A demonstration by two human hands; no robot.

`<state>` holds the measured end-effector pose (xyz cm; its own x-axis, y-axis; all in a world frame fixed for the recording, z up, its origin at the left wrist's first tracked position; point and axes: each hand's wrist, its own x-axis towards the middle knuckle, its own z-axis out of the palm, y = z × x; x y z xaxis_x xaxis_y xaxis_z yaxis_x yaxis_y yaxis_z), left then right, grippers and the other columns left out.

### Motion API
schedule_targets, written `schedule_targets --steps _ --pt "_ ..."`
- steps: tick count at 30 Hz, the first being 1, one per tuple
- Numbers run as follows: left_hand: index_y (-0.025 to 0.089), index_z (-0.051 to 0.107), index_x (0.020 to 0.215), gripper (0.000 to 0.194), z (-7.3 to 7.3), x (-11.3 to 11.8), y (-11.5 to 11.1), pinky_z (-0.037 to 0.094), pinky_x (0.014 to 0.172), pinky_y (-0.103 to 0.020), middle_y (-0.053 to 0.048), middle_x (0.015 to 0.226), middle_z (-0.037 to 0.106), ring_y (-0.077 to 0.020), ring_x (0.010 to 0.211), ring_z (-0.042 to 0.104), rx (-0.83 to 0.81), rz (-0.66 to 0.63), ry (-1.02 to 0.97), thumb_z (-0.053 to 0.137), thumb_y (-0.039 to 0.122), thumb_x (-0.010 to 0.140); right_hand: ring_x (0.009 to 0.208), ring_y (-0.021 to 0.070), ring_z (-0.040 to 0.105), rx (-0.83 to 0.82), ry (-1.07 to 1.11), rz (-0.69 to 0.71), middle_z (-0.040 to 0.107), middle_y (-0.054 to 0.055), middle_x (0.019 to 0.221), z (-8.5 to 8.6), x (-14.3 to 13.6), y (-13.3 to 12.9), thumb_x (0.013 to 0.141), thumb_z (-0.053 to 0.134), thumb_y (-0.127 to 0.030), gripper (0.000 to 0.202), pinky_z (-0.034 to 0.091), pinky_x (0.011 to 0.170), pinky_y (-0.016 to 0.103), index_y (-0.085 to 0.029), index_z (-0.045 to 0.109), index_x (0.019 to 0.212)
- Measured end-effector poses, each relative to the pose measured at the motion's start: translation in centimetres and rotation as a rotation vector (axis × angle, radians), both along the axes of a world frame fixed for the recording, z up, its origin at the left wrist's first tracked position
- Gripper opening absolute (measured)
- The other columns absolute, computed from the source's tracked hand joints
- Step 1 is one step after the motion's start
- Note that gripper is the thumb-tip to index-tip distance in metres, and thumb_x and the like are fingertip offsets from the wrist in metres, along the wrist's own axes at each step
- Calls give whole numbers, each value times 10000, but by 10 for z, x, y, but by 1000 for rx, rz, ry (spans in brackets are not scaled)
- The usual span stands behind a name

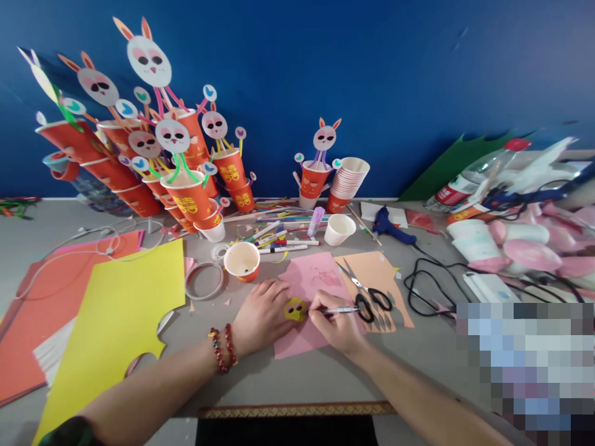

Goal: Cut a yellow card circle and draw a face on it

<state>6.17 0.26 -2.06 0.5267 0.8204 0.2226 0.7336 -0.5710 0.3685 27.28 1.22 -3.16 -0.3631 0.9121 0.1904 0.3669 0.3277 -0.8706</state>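
Note:
A small round yellow paper face with dark eyes lies on a pink sheet of paper. My left hand lies on the sheet's left edge, its fingers stretched out and touching the left side of the face. Red bead bracelets circle that wrist. In my right hand is a marker pen, gripped with its tip at the face's right edge. Just right of this hand, black-handled scissors rest on a peach sheet with cut-outs.
Stacked red cups with paper rabbit heads stand at the back left. A yellow sheet, a tape roll and a paper cup are on the left. At the right are a blue glue gun, its black cable and a plastic bottle.

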Motion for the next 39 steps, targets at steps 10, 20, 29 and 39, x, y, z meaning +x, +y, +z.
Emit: schedule_targets --steps 10,20,29,39 --pt "187 582 1083 311 0 0 0 511 931 -485 -125 1236 630 -319 1115 578 14 -2 1 701 353 848 526 117 404 -28 -4 10 453 -48 583 -3 1 0 829 499 -143 189 279 498 246 -219 468 659" --pt "195 578 1098 320 0 0 0 512 931 -493 -127 1240 631 -312 1123 574 14 -1 -14 691 360 848 511 112 383 -13 -6 15 422 -55 572 0 0 0 820 493 -139 198 276 494 246 -220 445 645" --pt "175 575 1102 342 -1 -1 0 512 936 -501 -131 1249 626 -324 1119 571 15 -4 -5 706 359 844 492 109 365 10 5 -15 418 -56 553 2 0 1 825 492 -144 209 262 487 249 -220 436 639" --pt "179 575 1096 330 1 0 0 508 944 -490 -124 1243 627 -313 1116 569 4 -2 3 703 356 848 507 109 374 -6 7 -4 419 -53 568 -2 1 1 830 494 -143 209 265 494 249 -219 433 645"
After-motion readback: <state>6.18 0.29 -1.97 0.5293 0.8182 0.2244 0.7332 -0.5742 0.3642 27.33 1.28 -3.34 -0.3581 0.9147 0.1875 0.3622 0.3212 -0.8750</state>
